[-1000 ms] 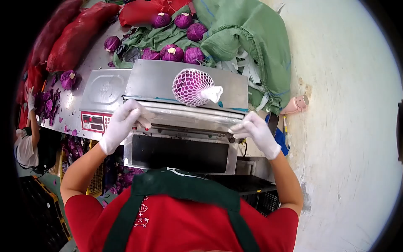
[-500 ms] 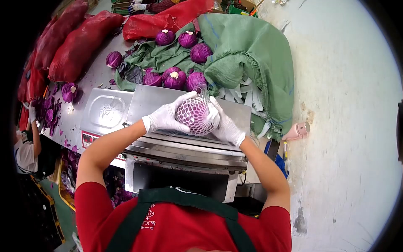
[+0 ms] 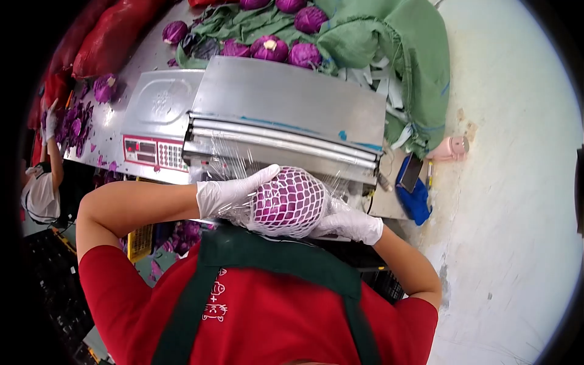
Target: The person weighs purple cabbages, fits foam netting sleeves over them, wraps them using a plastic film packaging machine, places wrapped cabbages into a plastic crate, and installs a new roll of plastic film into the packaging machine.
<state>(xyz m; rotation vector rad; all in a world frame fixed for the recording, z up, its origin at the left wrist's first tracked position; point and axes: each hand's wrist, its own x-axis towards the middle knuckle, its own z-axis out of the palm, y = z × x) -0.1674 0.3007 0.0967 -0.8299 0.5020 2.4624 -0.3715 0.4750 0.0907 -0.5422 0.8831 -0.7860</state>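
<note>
Close against the dark green apron [image 3: 228, 246], a red cabbage [image 3: 289, 204] in a white foam net [image 3: 295, 229] sits between both hands, on the near side of the wrapping machine [image 3: 298, 100]. The left hand [image 3: 234, 191] has its grip partly curled on the cabbage's left flank; the right hand [image 3: 350, 222] has its grip cupped to the lower right side. Clear film [image 3: 230, 163] spreads from the hands toward the machine's rollers [image 3: 286, 140], its edges lost in glare.

On the surface [image 3: 132, 56], a weighing scale [image 3: 158, 100] stands just left of the machine; loose red cabbages [image 3: 269, 48] lie beyond, beside a green woven sack [image 3: 420, 73]. To the right are a blue cloth [image 3: 415, 202], a pink bottle [image 3: 450, 149] and possibly a phone [image 3: 410, 173]. Red mesh sacks [image 3: 115, 39] are cut off at upper left, above another person's gloved hand [image 3: 50, 121]. The right fingers are largely hidden behind the net, and the arms and cabbage cover most of the machine's front.
</note>
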